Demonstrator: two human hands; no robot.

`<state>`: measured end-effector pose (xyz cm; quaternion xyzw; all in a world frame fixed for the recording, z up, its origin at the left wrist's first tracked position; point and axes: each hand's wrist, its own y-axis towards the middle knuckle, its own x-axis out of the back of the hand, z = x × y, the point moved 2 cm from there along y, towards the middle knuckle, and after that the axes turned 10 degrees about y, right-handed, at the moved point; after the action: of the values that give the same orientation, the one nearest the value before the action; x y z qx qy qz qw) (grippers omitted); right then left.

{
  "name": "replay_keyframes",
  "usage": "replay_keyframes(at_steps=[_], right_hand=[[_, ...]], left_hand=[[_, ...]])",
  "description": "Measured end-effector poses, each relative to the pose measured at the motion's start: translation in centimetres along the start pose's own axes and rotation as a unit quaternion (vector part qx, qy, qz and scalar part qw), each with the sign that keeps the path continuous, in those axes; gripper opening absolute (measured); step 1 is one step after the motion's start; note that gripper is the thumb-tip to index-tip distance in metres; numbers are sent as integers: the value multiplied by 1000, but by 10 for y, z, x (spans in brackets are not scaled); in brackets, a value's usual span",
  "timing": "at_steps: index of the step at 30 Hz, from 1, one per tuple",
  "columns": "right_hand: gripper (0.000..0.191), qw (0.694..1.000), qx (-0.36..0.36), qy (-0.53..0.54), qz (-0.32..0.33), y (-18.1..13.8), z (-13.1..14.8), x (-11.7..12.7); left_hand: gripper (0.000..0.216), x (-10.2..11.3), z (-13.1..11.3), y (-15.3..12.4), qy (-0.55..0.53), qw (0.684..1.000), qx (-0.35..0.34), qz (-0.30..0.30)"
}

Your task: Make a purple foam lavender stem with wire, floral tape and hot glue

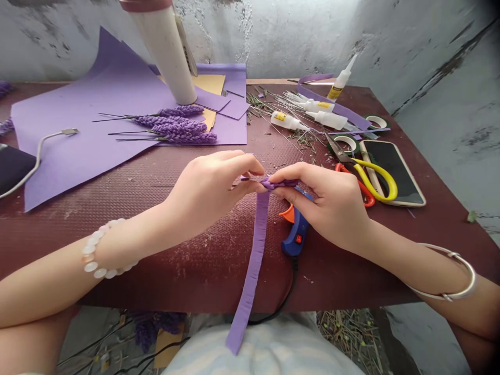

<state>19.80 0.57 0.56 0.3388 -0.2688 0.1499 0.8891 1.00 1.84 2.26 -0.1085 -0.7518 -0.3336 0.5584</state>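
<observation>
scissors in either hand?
No, the scissors lie on the table, apart from the left hand and right hand, which are at the purple paper strip.

The person's left forearm (50,276) slants up and inward from the lower left edge, the right forearm (394,252) from the lower right. Both wrists look nearly straight. The left hand (213,179) is turned with its back upward, the forefinger bent over and the thumb stretched beneath it, their tips close; whether that grip is fully closed is hard to tell. The right hand (332,195) faces it, back toward the viewer, forefinger arched above the thumb in a closed pinch. Its remaining fingers are mostly hidden behind the palm. The two sets of fingertips lie just beside each other, near the middle.
</observation>
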Motion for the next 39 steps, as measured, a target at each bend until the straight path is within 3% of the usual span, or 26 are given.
replay_keyframes(at_steps=[5, 10, 14, 18, 24, 31, 36, 39], right_hand=[[10, 999, -37, 8, -13, 0, 0, -1], [13, 1000, 2, -9, 5, 2, -1, -4], [13, 998, 48, -27, 37, 3, -3, -6], [13, 999, 29, -16, 44, 3, -3, -6], [13, 996, -36, 55, 55, 4, -2, -3], [30, 968, -123, 206, 76, 3, -3, -3], [23, 951, -163, 251, 76, 4, -5, -5], [22, 940, -193, 273, 67, 5, -7, -5]], left_hand=[[18, 0, -3, -2, 2, 999, -23, -24], [11, -1, 3, 3, -64, 996, 25, 62], [14, -4, 8, 7, -191, 969, 72, 142], [16, -6, 10, 10, -289, 930, 94, 206], [16, -5, 10, 11, -282, 922, 114, 238], [14, -1, 9, 10, -227, 950, 79, 197], [7, -1, 6, 5, -57, 992, 32, 104], [11, -3, 3, 1, 46, 998, -27, 41]])
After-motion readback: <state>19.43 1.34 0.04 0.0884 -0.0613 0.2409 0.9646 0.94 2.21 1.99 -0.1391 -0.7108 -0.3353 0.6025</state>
